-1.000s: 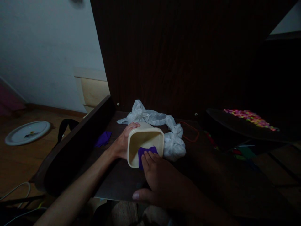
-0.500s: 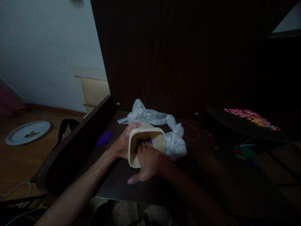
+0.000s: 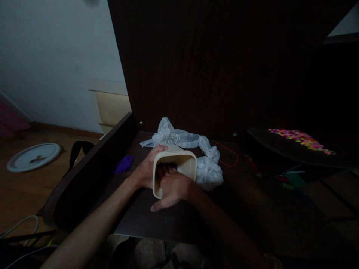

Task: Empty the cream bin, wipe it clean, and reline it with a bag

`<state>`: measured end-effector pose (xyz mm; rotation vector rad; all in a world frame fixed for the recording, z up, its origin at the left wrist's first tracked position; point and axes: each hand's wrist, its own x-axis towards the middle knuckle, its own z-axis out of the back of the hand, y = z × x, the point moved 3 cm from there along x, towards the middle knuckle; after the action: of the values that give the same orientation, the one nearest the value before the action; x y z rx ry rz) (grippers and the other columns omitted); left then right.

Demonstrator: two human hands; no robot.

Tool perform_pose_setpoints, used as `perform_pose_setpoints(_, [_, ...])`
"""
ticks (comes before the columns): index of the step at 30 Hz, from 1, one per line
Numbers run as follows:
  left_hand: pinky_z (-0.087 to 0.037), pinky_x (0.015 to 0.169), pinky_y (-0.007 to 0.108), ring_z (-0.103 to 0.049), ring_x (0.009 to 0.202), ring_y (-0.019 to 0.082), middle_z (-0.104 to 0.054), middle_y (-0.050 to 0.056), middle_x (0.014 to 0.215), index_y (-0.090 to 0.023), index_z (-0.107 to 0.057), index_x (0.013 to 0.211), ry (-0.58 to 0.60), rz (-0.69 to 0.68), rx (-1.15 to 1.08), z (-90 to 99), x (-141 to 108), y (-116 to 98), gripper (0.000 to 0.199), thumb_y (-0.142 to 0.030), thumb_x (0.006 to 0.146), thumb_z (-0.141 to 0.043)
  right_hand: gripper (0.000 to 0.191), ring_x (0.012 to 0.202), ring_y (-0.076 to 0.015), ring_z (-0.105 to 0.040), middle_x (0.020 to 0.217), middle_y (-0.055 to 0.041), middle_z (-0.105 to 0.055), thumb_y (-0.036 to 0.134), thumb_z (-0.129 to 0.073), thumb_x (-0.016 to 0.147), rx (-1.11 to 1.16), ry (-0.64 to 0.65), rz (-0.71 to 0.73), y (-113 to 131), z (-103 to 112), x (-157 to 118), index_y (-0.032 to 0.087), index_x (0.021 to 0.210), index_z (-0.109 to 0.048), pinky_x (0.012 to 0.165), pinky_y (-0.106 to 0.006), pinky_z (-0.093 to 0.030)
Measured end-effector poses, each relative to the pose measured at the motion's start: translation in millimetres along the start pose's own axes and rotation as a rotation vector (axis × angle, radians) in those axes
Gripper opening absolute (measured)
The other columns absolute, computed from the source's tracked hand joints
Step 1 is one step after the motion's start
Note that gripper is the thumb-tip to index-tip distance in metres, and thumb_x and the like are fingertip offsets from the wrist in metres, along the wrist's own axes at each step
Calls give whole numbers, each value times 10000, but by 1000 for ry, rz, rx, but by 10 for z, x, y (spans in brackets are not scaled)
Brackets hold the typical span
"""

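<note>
A cream plastic container (image 3: 190, 164) lies tipped with its mouth toward me. My left hand (image 3: 148, 168) is wrapped around its left side and shut on it. My right hand (image 3: 174, 186) reaches into the opening, the fingers against a purple cloth (image 3: 173, 165) inside; the fingertips are in shadow and partly hidden. The right thumb sticks out below the rim. Behind and to the right of the container lies a crumpled white plastic bag (image 3: 209, 172). Left of my left hand rests another purple piece (image 3: 124, 164) that looks like folded cloth.
The dark wooden surface (image 3: 146, 220) has a raised side board (image 3: 92, 172) on the left and a tall panel (image 3: 196, 74) behind. A reddish loop (image 3: 235, 160) lies right of the bag. Farther right are colourful beads (image 3: 301, 140). A white round lid (image 3: 33, 157) sits on the floor.
My right hand has moved a little deeper into the container and slightly up and left. Less of its fingers and of the purple cloth shows. The left hand keeps its place.
</note>
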<state>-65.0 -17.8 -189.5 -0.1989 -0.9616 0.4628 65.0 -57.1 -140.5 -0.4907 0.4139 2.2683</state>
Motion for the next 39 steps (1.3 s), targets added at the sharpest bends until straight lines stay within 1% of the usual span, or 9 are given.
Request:
perform_pose_setpoints(4, [-337,1184,690,-458,1393,459,-485,220,1443,-200,-280,1512,-18,1,19,-6,-18,14,1255,-555,503,-937,1087,1465,-443,-353,1567,-330,-353,762,-642,772,-5,-52,120,2,3,6,-57,1463,-460,1202,-491,-294])
perform_pose_setpoints(6, [-361,1177,675,-459,1395,449,-484,218,1443,-198,-289,1508,-25,16,43,-7,-29,24,1217,-578,537,-916,1044,1432,-432,-412,1536,-325,-411,739,-667,771,4,-119,196,5,4,-4,-50,1432,-496,1184,-485,-330])
perform_pose_setpoints(11, [-378,1175,653,-483,1379,429,-494,214,1435,-195,-297,1512,-35,21,50,-12,-49,63,1103,-539,640,-879,1120,1390,-414,-470,1488,-362,-450,693,-749,714,52,-251,263,25,-87,-109,-113,1429,-443,1171,-453,-363])
perform_pose_setpoints(16, [-399,1150,682,-472,1386,434,-460,198,1483,-260,-201,1570,-77,-56,20,-2,-59,80,1086,-501,723,-836,1215,1452,-442,-377,1543,-392,-334,672,-766,681,56,-356,313,90,-187,-355,-159,1461,-347,1223,-479,-287])
perform_pose_setpoints(20, [-398,1172,666,-449,1410,441,-438,182,1526,-283,-165,1589,-62,-22,-24,5,-83,106,1174,-574,679,-847,1150,1481,-419,-342,1580,-336,-316,630,-744,700,90,-345,321,143,-129,-612,-82,1507,-338,1246,-495,-256])
perform_pose_setpoints(27, [-352,1185,704,-437,1407,471,-429,152,1547,-320,-183,1587,-54,5,-74,8,-98,127,1246,-595,597,-888,1114,1507,-420,-274,1596,-329,-267,485,-773,702,138,-235,264,124,-45,-887,-88,1531,-298,1248,-489,-265])
perform_pose_setpoints(32, [-384,1169,695,-456,1390,455,-443,149,1522,-322,-155,1581,-36,-9,-51,-2,-65,99,1220,-566,628,-877,1068,1475,-438,-340,1571,-346,-304,441,-790,697,149,-259,162,19,-111,-856,-57,1526,-338,1205,-539,-325])
perform_pose_setpoints(35, [-395,1165,692,-476,1374,451,-466,147,1498,-331,-174,1569,-22,-11,-32,-8,-50,92,1212,-575,613,-878,1104,1443,-460,-386,1533,-378,-346,547,-790,701,137,-237,132,-14,-145,-765,-87,1501,-369,1196,-547,-329])
perform_pose_setpoints(39, [-399,1158,689,-481,1370,452,-481,171,1467,-298,-199,1557,-18,-29,-15,-1,-34,78,1230,-573,581,-896,1244,1449,-474,-365,1535,-399,-322,644,-799,654,105,-195,67,-23,-160,-569,-140,1497,-329,1214,-516,-301])
